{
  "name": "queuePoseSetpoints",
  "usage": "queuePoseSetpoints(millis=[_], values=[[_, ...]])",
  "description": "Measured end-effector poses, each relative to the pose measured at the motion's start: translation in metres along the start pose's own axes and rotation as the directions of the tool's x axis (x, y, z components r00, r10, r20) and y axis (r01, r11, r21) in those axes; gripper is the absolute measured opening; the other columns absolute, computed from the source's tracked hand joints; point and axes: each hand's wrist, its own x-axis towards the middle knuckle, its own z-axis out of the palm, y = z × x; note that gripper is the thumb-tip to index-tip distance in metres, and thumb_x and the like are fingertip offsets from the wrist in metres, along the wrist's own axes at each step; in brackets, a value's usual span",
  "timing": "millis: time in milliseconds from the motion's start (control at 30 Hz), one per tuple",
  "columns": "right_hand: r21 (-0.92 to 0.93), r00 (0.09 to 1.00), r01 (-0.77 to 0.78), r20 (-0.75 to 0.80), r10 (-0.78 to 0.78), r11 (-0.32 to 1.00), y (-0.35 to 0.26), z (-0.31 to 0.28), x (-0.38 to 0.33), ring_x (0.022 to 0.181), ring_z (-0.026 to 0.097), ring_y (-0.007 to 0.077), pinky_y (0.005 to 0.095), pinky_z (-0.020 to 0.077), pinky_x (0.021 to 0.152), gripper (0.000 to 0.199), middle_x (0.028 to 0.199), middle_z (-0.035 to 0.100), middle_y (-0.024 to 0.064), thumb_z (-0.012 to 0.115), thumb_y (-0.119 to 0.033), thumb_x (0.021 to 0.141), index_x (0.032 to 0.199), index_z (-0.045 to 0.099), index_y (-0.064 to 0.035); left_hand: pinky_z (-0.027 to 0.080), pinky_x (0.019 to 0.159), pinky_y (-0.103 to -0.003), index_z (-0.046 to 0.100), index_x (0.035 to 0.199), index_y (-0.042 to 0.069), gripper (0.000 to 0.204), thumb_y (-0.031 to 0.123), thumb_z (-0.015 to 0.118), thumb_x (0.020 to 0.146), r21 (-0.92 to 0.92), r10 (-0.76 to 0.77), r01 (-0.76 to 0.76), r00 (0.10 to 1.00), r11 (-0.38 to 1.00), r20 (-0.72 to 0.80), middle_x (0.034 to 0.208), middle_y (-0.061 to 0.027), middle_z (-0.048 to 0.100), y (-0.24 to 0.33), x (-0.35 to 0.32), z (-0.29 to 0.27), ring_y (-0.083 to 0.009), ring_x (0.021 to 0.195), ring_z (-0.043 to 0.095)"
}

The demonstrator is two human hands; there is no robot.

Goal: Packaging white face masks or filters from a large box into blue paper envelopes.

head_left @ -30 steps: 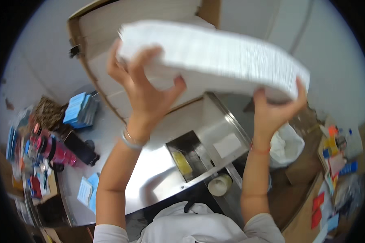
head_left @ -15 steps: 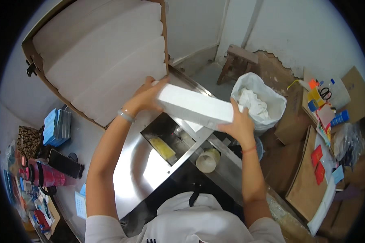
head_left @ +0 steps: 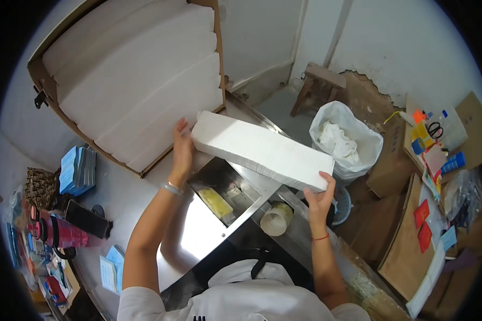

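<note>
A long stack of thin white sheets [head_left: 262,150], paper or tissue by its look, is held between my two hands above the steel worktop. My left hand [head_left: 182,152] is at its far left end, fingers pointing up against the end face. At the lower right end my right hand [head_left: 320,199] grips the corner, thumb at the near side and fingers round the end. Beneath the stack lies an open recess [head_left: 241,190] in the steel, with a yellow packet [head_left: 216,202] inside. A white paper roll or cup-like tube [head_left: 277,218] stands beside the recess.
A large carton [head_left: 139,80] packed with rows of white sheets stands at the far left. A bin with a white bag [head_left: 353,134] and a wooden stool [head_left: 318,85] are at the far right. Leftward are a phone [head_left: 87,219], pink bottle [head_left: 64,231] and blue packs [head_left: 77,170].
The stack's right end has come down and nearer, so more of its top shows. My left hand has shifted left from over the stack to its end; my right hand has lowered with it.
</note>
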Motion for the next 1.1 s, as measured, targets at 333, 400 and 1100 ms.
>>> queuePoseSetpoints(millis=[333, 400, 1100], values=[[-0.2, 0.992, 0.081, -0.076, -0.098, 0.976, 0.022, 0.007, 0.0, 0.126, 0.042, 0.0286, 0.0369, 0.0338, 0.107, 0.046, 0.136, 0.036, 0.0152, 0.066, 0.003, 0.075, 0.119, 0.054, -0.0038, 0.055, 0.071, -0.031, 0.055, 0.127, -0.005, 0.036, 0.008, 0.059, 0.093, 0.029, -0.438, 0.439, 0.885, 0.898, 0.155, 0.101, -0.0101, 0.071, -0.03, 0.047, -0.016, -0.0198, 0.087, 0.067], [-0.184, 0.99, 0.056, -0.114, -0.077, 0.981, 0.025, 0.004, 0.0, 0.127, 0.042, 0.0289, 0.037, 0.0336, 0.107, 0.047, 0.136, 0.036, 0.0155, 0.066, 0.003, 0.073, 0.118, 0.055, -0.0042, 0.055, 0.069, -0.031, 0.059, 0.124, -0.002, 0.033, 0.007, 0.06, 0.092, 0.183, -0.368, 0.346, 0.924, 0.92, 0.105, 0.095, -0.0084, 0.072, -0.021, 0.052, -0.004, -0.0193, 0.083, 0.068], [-0.208, 0.994, 0.104, -0.006, -0.107, 0.973, 0.017, 0.011, -0.006, 0.138, 0.031, 0.043, 0.0511, 0.0273, 0.11, 0.041, 0.149, 0.025, 0.0285, 0.069, -0.012, 0.077, 0.116, 0.057, -0.0049, 0.05, 0.06, -0.027, 0.07, 0.102, 0.001, 0.02, 0.016, 0.066, 0.09, 0.743, 0.061, 0.061, 0.989, 0.666, -0.136, 0.082, -0.0089, 0.071, 0.068, 0.071, -0.076, -0.014, 0.068, 0.066]])
